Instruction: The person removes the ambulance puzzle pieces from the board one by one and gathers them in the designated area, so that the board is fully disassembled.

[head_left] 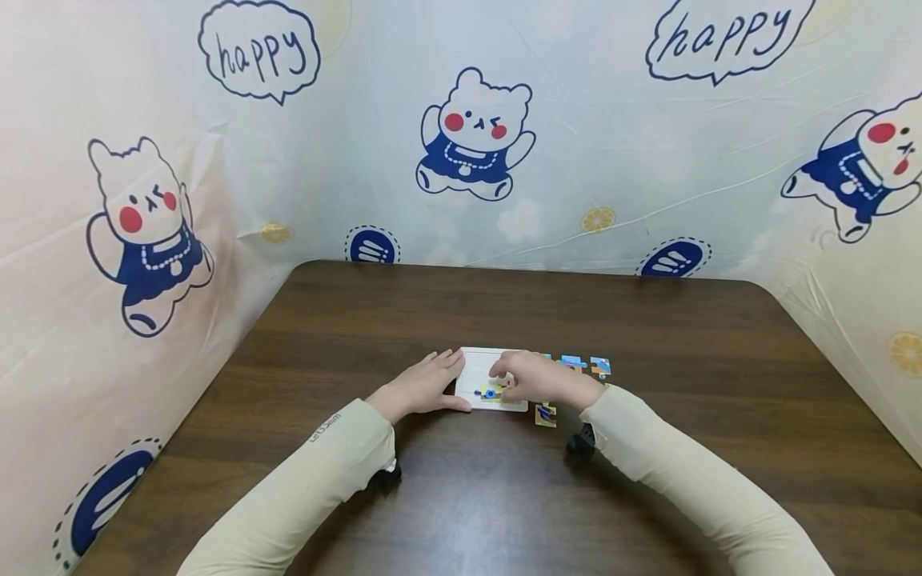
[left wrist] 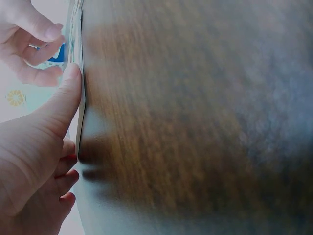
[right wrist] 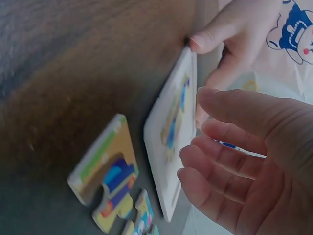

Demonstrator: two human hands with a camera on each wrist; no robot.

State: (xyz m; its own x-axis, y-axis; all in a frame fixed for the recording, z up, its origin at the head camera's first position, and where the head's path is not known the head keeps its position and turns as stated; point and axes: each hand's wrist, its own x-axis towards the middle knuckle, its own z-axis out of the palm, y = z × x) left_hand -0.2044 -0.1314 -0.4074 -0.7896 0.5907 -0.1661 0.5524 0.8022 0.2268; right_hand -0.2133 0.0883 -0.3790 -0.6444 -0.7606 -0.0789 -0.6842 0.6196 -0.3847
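A white puzzle tray [head_left: 474,368] lies flat on the table, with a yellow-and-blue jigsaw piece [head_left: 490,393] in its front part. My left hand [head_left: 426,384] rests at the tray's left side, fingers straight along that edge and thumb [left wrist: 72,73] touching the front edge. Over the tray's right part is my right hand [head_left: 536,378], its fingers loosely bent. In the right wrist view no object shows between its thumb [right wrist: 220,100] and fingers. A tan jigsaw piece with a purple pattern [right wrist: 117,176] lies just right of the tray's front corner.
More loose jigsaw pieces lie right of the tray, among them a blue one [head_left: 572,362] and a corner-like one [head_left: 601,366]; my right hand partly covers others. The dark wooden table [head_left: 461,496] meets a printed cloth backdrop [head_left: 562,176] at the back and sides.
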